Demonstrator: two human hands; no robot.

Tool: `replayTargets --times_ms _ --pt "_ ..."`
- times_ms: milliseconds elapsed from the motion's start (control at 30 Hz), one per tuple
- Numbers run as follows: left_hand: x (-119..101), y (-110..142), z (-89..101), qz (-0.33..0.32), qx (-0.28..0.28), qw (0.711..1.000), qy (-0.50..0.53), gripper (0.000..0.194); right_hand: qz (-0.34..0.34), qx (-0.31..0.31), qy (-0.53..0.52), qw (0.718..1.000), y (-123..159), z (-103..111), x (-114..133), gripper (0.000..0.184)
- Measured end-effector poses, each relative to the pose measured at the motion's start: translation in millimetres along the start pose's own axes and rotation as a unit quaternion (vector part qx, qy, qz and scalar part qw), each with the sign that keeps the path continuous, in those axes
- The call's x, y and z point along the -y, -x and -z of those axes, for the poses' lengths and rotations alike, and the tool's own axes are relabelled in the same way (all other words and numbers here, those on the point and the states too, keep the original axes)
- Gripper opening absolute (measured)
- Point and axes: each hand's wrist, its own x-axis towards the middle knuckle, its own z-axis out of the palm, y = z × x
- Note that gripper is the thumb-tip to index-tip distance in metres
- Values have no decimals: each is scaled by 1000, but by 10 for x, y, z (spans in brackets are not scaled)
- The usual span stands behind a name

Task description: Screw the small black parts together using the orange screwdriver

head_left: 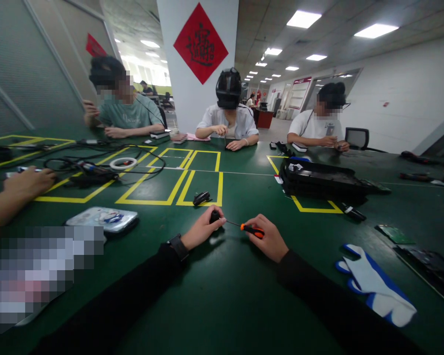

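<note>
My left hand [203, 230] is closed around a small black part [215, 215] resting on the green table [222, 296]. My right hand [267, 238] grips a screwdriver with an orange and black handle [252, 229]. Its thin shaft points left, and the tip meets the black part at my left fingertips. Another small black part [201, 198] lies just beyond, on a yellow tape line. Both my arms are in black sleeves, and a dark watch sits on my left wrist.
A white and blue glove [373, 283] lies at right. A black tray [323, 180] sits at right centre, a clear packet [102, 218] at left. Cables and a tape roll [123, 163] lie farther left. Another person's hand [27, 181] rests at left; three people sit opposite.
</note>
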Motion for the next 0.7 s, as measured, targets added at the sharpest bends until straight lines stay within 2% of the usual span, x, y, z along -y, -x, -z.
replayTargets --times_ms 300,533,700 --pt "15 3 -10 -19 6 1000 -11 17 -15 35 23 999 19 0 2 18" --pt "13 -5 1 -22 10 1000 -5 18 7 4 -13 1000 5 3 -18 21" --pt "10 -9 3 -14 18 1000 1 19 -32 46 -17 998 8 -37 -34 27"
